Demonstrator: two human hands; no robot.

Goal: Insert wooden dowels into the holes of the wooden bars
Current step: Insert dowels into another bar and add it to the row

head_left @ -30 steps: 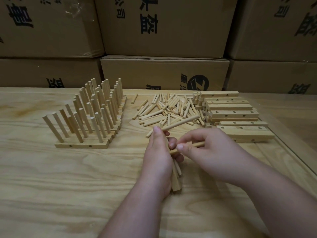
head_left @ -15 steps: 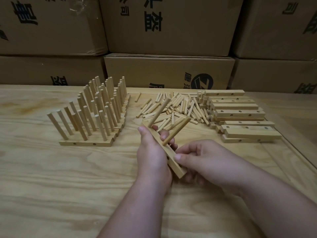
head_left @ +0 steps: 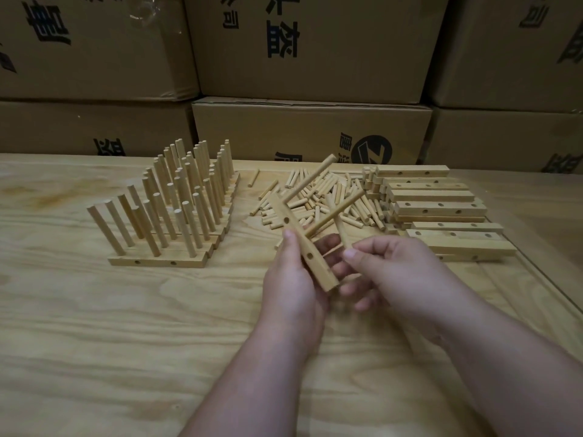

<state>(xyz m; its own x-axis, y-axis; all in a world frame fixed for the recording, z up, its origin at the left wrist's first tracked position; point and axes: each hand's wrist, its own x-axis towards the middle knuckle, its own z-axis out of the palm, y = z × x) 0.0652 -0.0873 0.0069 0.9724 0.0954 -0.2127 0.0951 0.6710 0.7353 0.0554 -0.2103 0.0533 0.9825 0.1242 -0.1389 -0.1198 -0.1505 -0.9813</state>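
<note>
My left hand (head_left: 291,272) curls shut, thumb up; just right of it, my right hand (head_left: 394,272) pinches, fingers bent.

A storeroom or small assembly workshop. Stacked brown cardboard cartons (head_left: 309,48) with printed black characters form the back wall behind a pale plywood bench (head_left: 126,342), which carries loose dowels (head_left: 331,197), drilled bars (head_left: 435,197) and finished racks (head_left: 176,216).
</note>
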